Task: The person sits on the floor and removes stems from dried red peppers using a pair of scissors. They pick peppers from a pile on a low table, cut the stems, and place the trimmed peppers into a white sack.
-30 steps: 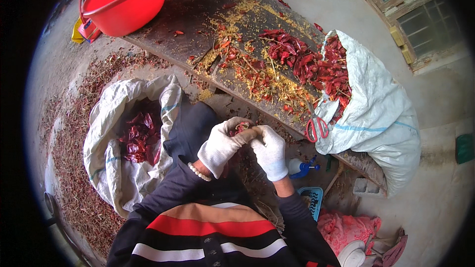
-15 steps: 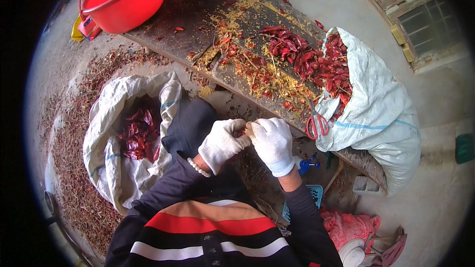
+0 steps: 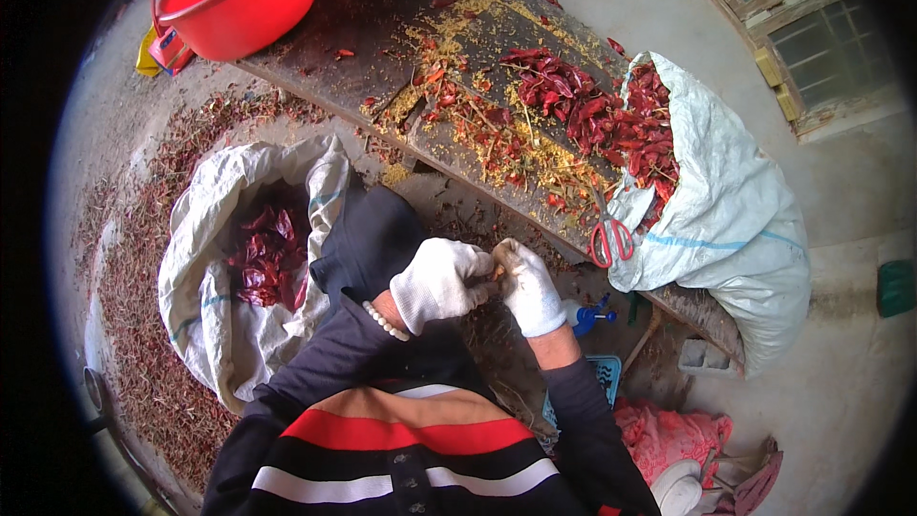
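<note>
My left hand [image 3: 439, 279] and my right hand [image 3: 527, 285], both in white knitted gloves, meet in front of my body with curled fingers. A small orange-tan bit [image 3: 498, 270] shows between the fingertips, too small to name; the gloves hide anything else held there. Beyond my hands, dried red chilies [image 3: 549, 86] spill over a dark wooden board [image 3: 382, 48] from the mouth of a white woven sack [image 3: 731, 182]. Red-handled scissors [image 3: 611, 242] lie by that sack's mouth. To the left, an open white sack [image 3: 191, 268] holds more dried red chilies [image 3: 270, 253].
A red plastic basin [image 3: 244, 14] stands on the board's far left end. Yellow seeds [image 3: 478, 10] and chili scraps litter the board. Chili debris [image 3: 162, 401] covers the floor at left. At lower right are a blue basket [image 3: 606, 373] and a pink cloth [image 3: 669, 435].
My hands have shifted slightly and turned against each other. The red bit that showed by my left fingertips is out of sight; an orange-tan bit shows between the hands.
</note>
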Tool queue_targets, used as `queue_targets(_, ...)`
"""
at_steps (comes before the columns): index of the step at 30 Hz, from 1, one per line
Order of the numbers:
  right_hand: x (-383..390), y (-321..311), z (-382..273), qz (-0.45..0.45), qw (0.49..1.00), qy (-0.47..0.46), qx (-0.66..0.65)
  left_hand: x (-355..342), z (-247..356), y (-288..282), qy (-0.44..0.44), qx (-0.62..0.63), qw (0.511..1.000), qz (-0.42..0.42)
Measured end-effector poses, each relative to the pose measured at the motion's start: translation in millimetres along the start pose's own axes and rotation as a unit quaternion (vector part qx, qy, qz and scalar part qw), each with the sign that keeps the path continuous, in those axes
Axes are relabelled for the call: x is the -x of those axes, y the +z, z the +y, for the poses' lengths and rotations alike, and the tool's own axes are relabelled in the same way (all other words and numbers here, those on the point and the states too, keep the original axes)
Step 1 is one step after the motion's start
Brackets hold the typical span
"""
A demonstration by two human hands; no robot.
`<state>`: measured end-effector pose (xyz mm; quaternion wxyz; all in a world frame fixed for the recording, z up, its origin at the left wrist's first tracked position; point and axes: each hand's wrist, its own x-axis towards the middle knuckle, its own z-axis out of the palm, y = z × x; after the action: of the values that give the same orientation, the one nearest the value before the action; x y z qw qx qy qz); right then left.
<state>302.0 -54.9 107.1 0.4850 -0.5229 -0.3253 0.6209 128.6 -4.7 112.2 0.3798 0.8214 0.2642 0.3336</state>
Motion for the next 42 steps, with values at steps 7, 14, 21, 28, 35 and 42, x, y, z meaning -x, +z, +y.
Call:
queue_targets(7, -38.9, -94.9, 13.1, 0.018, 0.893, -0.126, -0.432, 3.2, 10.5, 6.3, 0.093, -0.015, 0.992, -0.079)
queue_targets(14, -44.2, -71.4, 24.7, -0.117, 0.706, -0.215, 0.665, -7.4, 24.3, -21.7, -0.294, 0.441, 0.848, 0.027)
queue_targets(21, -196.5, -83.4, -27.0, 0.240, 0.788, -0.241, 0.514, -6.5, 14.9, -20.1, -0.333, 0.579, 0.744, 0.013)
queue_targets(28, -310.8, -58.2, -59.6, 0.409, 0.691, -0.147, 0.577, -11.7, 8.9, -21.1, -0.306, 0.573, 0.760, -0.007)
queue_targets(35, -320.7, -72.1, -50.3, 0.406, 0.760, -0.191, 0.469, -9.2, 6.9, -12.9, -0.367, 0.560, 0.743, -0.010)
queue_targets(42, -284.6, -107.6, -42.9, 0.345, 0.818, -0.274, 0.370, -17.7, 11.8, -7.2, -0.364, 0.527, 0.768, 0.001)
